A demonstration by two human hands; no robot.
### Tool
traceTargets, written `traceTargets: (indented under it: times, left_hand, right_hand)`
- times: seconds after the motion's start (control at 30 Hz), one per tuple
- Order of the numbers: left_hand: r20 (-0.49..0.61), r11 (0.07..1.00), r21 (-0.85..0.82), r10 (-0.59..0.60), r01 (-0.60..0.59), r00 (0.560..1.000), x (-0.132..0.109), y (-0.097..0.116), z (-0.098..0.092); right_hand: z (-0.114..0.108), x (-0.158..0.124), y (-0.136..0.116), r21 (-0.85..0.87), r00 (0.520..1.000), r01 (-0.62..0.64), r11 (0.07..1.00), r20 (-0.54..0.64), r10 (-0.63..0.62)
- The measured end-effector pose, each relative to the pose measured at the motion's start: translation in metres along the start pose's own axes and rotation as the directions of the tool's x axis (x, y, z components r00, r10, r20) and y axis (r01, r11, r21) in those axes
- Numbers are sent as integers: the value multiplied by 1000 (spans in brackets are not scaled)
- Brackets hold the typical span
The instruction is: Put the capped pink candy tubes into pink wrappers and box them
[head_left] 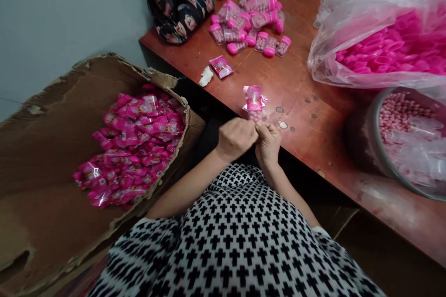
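At the table's front edge, my left hand [237,138] and my right hand [269,144] meet with fingers closed. Just beyond their fingertips is a clear bottle of pink balls with a pink wrapper [253,97] around its upper part. Both hands pinch at the bottle's near end, where thin clear film seems to be; the fingers partly hide it. A flat pink packet [221,67] lies further back beside a crumpled white scrap [206,76]. Behind them sits a pile of small capped bottles [259,19] filled with pink balls.
An open cardboard box [45,158] of pink wrapped packets [139,134] stands left. A floral bag [184,9] is at the back left. On the right are a plastic bag of pink caps [393,44] and a round tub [378,144] holding pink balls and clear containers.
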State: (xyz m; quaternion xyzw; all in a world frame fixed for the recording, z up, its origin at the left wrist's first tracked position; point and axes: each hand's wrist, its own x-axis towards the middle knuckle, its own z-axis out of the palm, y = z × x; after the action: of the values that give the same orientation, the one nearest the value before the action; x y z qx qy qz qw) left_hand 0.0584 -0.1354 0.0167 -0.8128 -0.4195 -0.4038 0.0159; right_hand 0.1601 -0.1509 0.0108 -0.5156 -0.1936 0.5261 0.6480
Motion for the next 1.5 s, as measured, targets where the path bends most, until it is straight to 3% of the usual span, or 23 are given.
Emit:
traceTargets:
  times: [0.1,0.17,0.2,0.27,0.3,0.33,0.4,0.5,0.7,0.8,0.87,0.93,1.03,1.1,1.17,1.3,1.4,1.5]
  left_hand:
    - [19,987,-161,16,-13,1000,-8,12,-6]
    - [35,937,-302,-175,178,984,-9,10,-8]
    - [48,865,-384,-330,323,943,-8,6,-9]
    - [124,584,-587,-619,560,776,-3,-4,-6]
    - [205,398,-684,-699,611,685,1,-9,-3]
    - [301,215,-758,-723,616,622,5,-13,0]
    - [464,-63,-812,-671,580,578,13,-16,7]
    - [560,-229,-798,-626,558,543,22,-11,15]
    - [614,-319,-765,-621,559,486,22,0,17]
    - [595,-284,-767,-651,575,472,17,5,16]
    - [559,-225,-778,-674,587,483,15,7,15]
    - [563,-229,-783,-657,578,501,14,8,13]
    - [645,-383,-758,-554,528,526,17,6,13]
    - [681,-457,-732,-508,506,527,20,4,13]
    - [703,-477,-711,-508,517,498,23,3,14]
    - [679,-471,-729,-591,497,435,28,6,16]
    - [661,-454,-747,-585,485,470,29,6,16]
    - [678,-430,-734,-493,525,545,28,1,14]
  right_hand:
    - [2,5,0,-16,999,37,999,13,-37]
    - [0,5,-1,-37,998,9,999,55,-7]
    - [-1,5,-2,-48,998,-4,999,70,7]
    - [-4,2,-3,-76,995,-18,997,99,25]
    - [-6,1,-3,-86,993,-20,996,115,30]
    - [-7,0,-3,-91,991,-20,996,129,31]
    - [-8,-2,-2,-97,988,-19,995,151,34]
    - [-8,-4,-2,-121,987,-6,993,158,25]
    - [-9,-7,-3,-194,988,81,978,146,-53]
    - [-9,-8,-3,-167,990,63,984,132,-41]
    - [-8,-6,-5,-97,991,7,995,133,6]
    - [-8,-2,-8,12,981,-93,996,171,90]
    - [-8,3,-13,129,918,-321,938,287,274]
    - [-8,3,-13,119,872,-416,902,334,358]
    - [-9,0,-12,55,873,-387,920,344,346]
    - [-13,-6,-11,-163,932,-90,982,333,141]
    - [-15,-6,-13,-248,948,1,969,308,78]
    - [-15,-4,-14,-151,912,-134,979,368,182]
